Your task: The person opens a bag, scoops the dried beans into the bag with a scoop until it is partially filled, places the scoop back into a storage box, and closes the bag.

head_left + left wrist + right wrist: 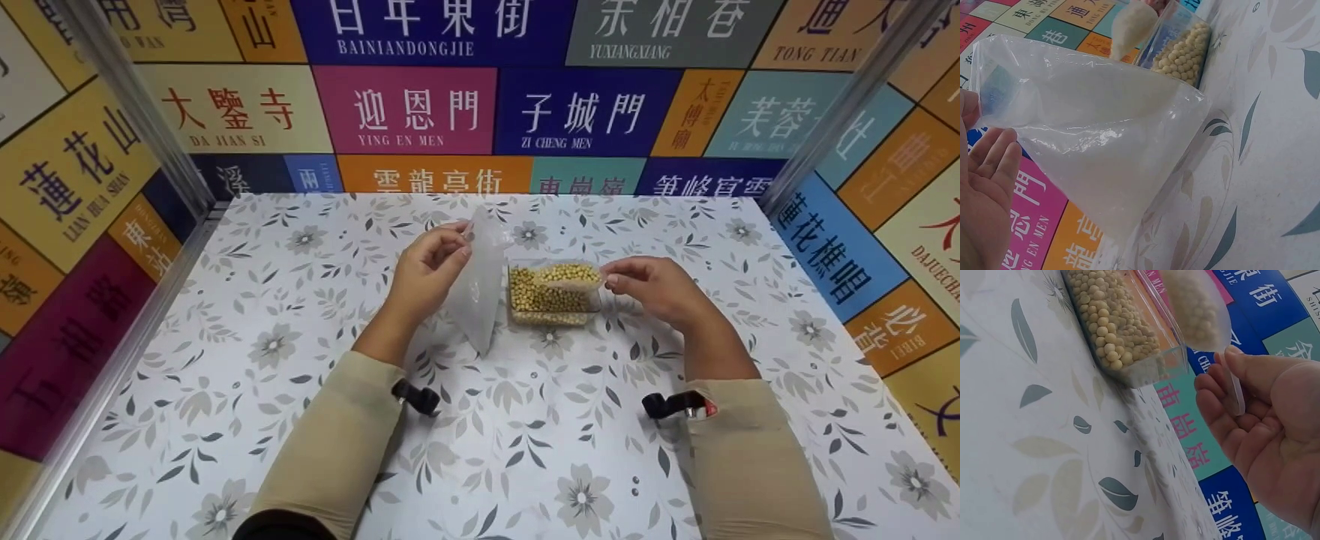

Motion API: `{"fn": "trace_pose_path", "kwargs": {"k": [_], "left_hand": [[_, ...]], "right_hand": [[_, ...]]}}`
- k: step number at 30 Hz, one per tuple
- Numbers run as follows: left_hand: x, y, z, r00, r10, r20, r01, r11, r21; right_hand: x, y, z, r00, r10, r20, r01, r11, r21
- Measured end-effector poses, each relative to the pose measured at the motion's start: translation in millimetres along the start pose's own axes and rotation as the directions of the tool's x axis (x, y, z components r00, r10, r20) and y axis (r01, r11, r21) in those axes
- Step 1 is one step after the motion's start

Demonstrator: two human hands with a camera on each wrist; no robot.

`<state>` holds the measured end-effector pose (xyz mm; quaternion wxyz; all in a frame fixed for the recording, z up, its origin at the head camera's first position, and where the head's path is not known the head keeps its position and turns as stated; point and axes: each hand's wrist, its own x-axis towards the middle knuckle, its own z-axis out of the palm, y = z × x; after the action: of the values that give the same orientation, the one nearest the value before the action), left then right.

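Observation:
My left hand [429, 271] pinches the upper edge of a clear plastic bag [481, 281], which hangs just left of a clear plastic box [551, 318]. Inside the box lie many soybeans [525, 292]. My right hand [660, 289] grips the thin handle of a translucent white scoop [1199, 312] between thumb and fingers. Heaped with soybeans, the scoop is above the box in the head view. The bag [1095, 124] looks slack, with no beans visible inside it in the left wrist view. Part of my left hand is cut off in that view.
A white cloth with grey leaves and flowers covers the table [525, 450]. Behind it and at both sides stand walls [405, 109] of coloured panels with lettering. A small black camera [416, 397] is fixed at each cuff.

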<state>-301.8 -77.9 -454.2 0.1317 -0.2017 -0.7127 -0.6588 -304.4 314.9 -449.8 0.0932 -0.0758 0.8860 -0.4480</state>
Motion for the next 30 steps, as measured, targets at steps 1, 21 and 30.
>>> {"fn": "trace_pose_path", "kwargs": {"k": [1,21,30], "left_hand": [[-0.1,0.0,0.1,1.000,-0.001,-0.001,0.001,1.000,0.001],[2.7,1.5,-13.2,0.999,-0.029,-0.023,0.029,1.000,0.003],[3.3,-0.1,-18.4,0.999,-0.032,-0.031,0.033,0.999,0.024]], "right_hand": [[0.4,0.2,0.5,1.000,-0.009,-0.007,0.009,1.000,0.011],[4.8,-54.7,2.2,0.984,-0.082,-0.156,0.085,0.996,0.016],[23.2,-107.5,4.1,0.989,-0.125,-0.078,0.123,0.992,-0.029]]}}
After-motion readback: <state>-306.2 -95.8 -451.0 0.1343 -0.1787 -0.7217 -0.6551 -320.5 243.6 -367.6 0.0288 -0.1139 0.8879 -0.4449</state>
